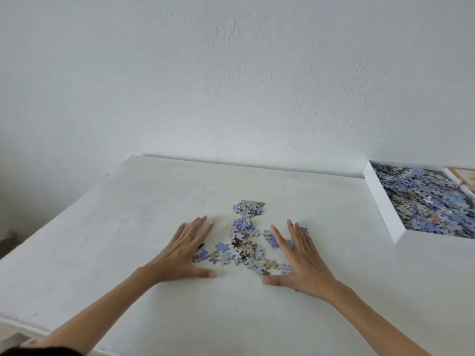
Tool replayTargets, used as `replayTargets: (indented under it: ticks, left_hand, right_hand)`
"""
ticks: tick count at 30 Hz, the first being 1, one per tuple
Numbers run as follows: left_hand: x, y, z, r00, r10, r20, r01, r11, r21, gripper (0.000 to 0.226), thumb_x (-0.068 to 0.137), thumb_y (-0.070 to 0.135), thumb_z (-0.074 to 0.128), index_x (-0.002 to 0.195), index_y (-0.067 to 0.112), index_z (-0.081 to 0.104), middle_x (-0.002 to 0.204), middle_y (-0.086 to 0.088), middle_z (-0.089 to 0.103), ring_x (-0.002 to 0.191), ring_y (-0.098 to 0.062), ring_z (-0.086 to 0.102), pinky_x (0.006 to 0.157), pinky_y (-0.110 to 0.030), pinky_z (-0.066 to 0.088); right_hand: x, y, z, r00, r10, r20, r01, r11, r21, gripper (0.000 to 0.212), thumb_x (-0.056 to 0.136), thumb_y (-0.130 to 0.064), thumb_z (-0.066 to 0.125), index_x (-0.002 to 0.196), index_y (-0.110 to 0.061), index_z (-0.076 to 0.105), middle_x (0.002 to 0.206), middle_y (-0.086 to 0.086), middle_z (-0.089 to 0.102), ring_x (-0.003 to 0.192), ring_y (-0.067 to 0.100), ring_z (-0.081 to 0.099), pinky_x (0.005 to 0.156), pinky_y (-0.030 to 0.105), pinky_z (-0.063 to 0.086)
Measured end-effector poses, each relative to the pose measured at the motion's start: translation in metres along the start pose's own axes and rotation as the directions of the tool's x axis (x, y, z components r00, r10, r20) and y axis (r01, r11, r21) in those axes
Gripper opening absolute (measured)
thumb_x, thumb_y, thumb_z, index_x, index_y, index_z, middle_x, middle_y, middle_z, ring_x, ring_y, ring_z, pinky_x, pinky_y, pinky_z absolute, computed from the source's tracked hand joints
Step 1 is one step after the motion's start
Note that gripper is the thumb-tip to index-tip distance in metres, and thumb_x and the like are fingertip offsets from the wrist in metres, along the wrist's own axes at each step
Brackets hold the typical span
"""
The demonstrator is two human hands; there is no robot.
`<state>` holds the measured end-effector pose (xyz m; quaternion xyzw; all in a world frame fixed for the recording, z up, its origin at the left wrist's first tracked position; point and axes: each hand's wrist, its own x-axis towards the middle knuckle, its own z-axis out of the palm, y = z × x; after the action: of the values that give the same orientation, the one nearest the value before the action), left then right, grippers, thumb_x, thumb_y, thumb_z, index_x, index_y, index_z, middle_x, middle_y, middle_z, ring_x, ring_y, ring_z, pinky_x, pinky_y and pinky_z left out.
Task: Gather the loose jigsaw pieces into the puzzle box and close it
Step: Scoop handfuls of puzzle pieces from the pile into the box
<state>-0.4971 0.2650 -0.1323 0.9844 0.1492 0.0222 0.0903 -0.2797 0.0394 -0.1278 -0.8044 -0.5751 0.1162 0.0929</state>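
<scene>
A scatter of loose jigsaw pieces (244, 242), blue, grey and tan, lies on the white table (128, 201). My left hand (183, 253) lies flat on the table at the pile's left edge, fingers straight, covering a few pieces. My right hand (300, 258) lies flat at the pile's right edge, fingers straight, with some pieces under them. The two thumbs point toward each other below the pile. The open white puzzle box (385, 204) sits at the far right, filled with many pieces.
The table stands against a white wall (231, 86). A strip of an orange-and-white printed surface (462, 179) shows at the box's far side, cut off by the frame edge. The table's left edge drops to the floor.
</scene>
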Motion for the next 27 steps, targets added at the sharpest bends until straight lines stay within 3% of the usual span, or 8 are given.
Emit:
replayTargets:
  ticks: [4,7,10,13,16,19,27]
  left_hand:
    - [0.032,0.023,0.001,0.998,0.05,-0.024,-0.05,0.999,-0.01,0.109,0.067,0.086,0.028,0.145,0.024,-0.017,0.152,0.003,-0.021,0.14,-0.008,-0.016,0.111,-0.027,-0.016]
    - [0.052,0.037,0.001,0.994,0.087,-0.07,-0.093,0.992,-0.085,0.106,0.072,0.084,0.029,0.148,0.019,-0.004,0.156,-0.002,-0.001,0.143,-0.015,0.005,0.116,-0.03,0.003]
    - [0.061,0.041,-0.002,0.987,0.115,-0.111,-0.137,0.966,-0.218,0.097,0.076,0.081,0.029,0.147,0.018,0.01,0.152,-0.002,0.013,0.137,-0.016,0.02,0.114,-0.03,0.019]
    - [0.061,0.031,-0.005,0.98,0.166,-0.111,-0.192,0.941,-0.278,0.095,0.075,0.078,0.042,0.147,0.027,0.01,0.152,0.004,0.011,0.139,-0.012,0.016,0.115,-0.036,0.021]
    - [0.056,0.019,-0.005,0.96,0.265,-0.09,-0.279,0.93,-0.238,0.104,0.068,0.073,0.058,0.148,0.028,0.008,0.152,0.007,0.008,0.141,-0.009,0.01,0.115,-0.028,0.015]
    - [0.054,0.019,-0.006,0.955,0.288,-0.069,-0.296,0.936,-0.19,0.105,0.069,0.075,0.056,0.148,0.029,0.004,0.152,0.007,0.004,0.141,-0.008,0.007,0.115,-0.027,0.012]
    - [0.075,0.034,0.0,0.98,0.191,-0.056,-0.198,0.967,-0.159,0.093,0.077,0.077,0.039,0.148,0.028,0.003,0.154,0.005,0.002,0.142,-0.011,0.007,0.116,-0.034,0.015]
  right_hand:
    - [0.015,-0.008,0.0,1.0,0.009,-0.024,-0.01,1.0,-0.006,0.104,0.059,-0.09,0.02,0.133,-0.039,-0.031,0.141,0.004,-0.041,0.132,0.019,-0.034,0.11,0.032,-0.016]
    - [0.027,-0.011,-0.001,0.999,0.028,-0.037,-0.026,0.999,0.038,0.104,0.058,-0.091,0.014,0.138,-0.037,-0.025,0.146,0.002,-0.033,0.135,0.014,-0.029,0.109,0.029,-0.015]
    - [0.034,-0.008,-0.006,0.998,0.023,-0.055,-0.012,0.982,0.19,0.106,0.054,-0.095,0.017,0.141,-0.042,-0.011,0.151,-0.008,-0.022,0.134,0.006,-0.026,0.115,0.038,-0.005]
    - [0.024,0.005,-0.017,0.998,-0.064,-0.01,0.064,0.962,0.265,0.111,0.049,-0.093,0.036,0.141,-0.046,-0.007,0.146,-0.02,-0.027,0.132,0.0,-0.031,0.113,0.04,-0.003]
    - [0.006,0.018,-0.021,0.982,-0.169,0.081,0.155,0.976,0.152,0.119,0.048,-0.085,0.052,0.14,-0.044,-0.011,0.144,-0.018,-0.034,0.131,0.002,-0.034,0.111,0.032,-0.008]
    - [-0.001,0.022,-0.022,0.979,-0.175,0.106,0.164,0.981,0.106,0.119,0.051,-0.078,0.06,0.139,-0.045,-0.013,0.143,-0.019,-0.035,0.131,0.002,-0.034,0.109,0.026,-0.011]
    - [0.025,0.015,-0.007,0.991,-0.043,-0.124,0.054,0.995,0.089,0.084,0.07,-0.082,0.032,0.137,-0.048,-0.005,0.151,-0.012,-0.014,0.138,0.004,-0.016,0.116,0.035,0.005]
